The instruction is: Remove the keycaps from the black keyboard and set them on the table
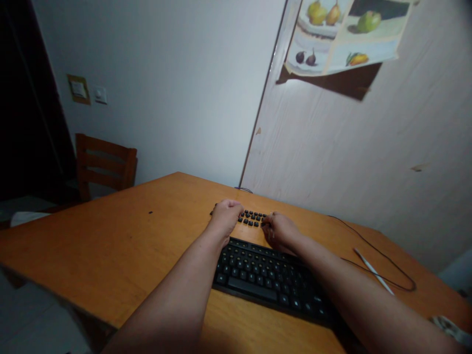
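1. Spreading across most of the view, the orange-brown wooden desk [110,246] carries everything the hands work at; its far corner meets a pale wall and a light wood-grain panel.
2. A fruit poster [342,34] hangs on that panel, high on the right, and a wooden chair [105,164] stands beyond the desk's left edge.
3. A black keyboard [258,275] lies flat on the desk under both forearms, tilted so that its right end runs toward the viewer.
4. The left grip [226,214] is curled into a loose fist, knuckles up, resting on the desk just past the keyboard's far edge and touching the left end of the loose keycaps. Whether anything sits inside the fist cannot be told.
5. The right grip [280,230] has its fingers bent downward, tips at the right edge of the same keycaps. Whether they pinch one cannot be told.
6. A thin dark cable [413,285] loops over the desk on the right.
7. The loose keycaps [251,219], small and black, lie in short rows between the two grips, just beyond the keyboard.
8. A slim white stick [373,271] lies beside the cable loop.
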